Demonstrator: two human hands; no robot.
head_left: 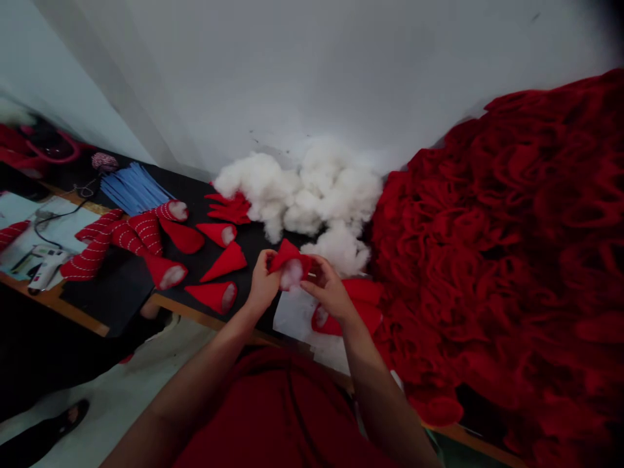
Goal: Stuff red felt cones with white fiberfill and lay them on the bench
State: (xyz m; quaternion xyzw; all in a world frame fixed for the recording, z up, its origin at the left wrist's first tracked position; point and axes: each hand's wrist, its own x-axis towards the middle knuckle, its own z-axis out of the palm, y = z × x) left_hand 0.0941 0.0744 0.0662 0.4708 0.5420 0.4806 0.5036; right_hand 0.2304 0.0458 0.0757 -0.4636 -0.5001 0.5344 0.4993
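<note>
Between my two hands is a small red felt cone (285, 252), its open end toward me with white stuffing (291, 274) showing inside. My left hand (264, 279) grips the cone's left edge. My right hand (329, 286) pinches its right edge, the thumb close to the stuffing. Just beyond lies a heap of loose white fluff (322, 192) on the black table (195, 188). Several stuffed red cones (214, 296) lie to the left of my hands. Under my right wrist are more red cones (361, 312), partly hidden by my arm.
A tall pile of red felt pieces (497, 247) fills the right side. At left lie striped red cones (146, 231), blue strips (134, 188), a ball of yarn (104, 162) and a white glue gun (46, 268) with a cord. Another person's leg and foot (73, 416) are at lower left.
</note>
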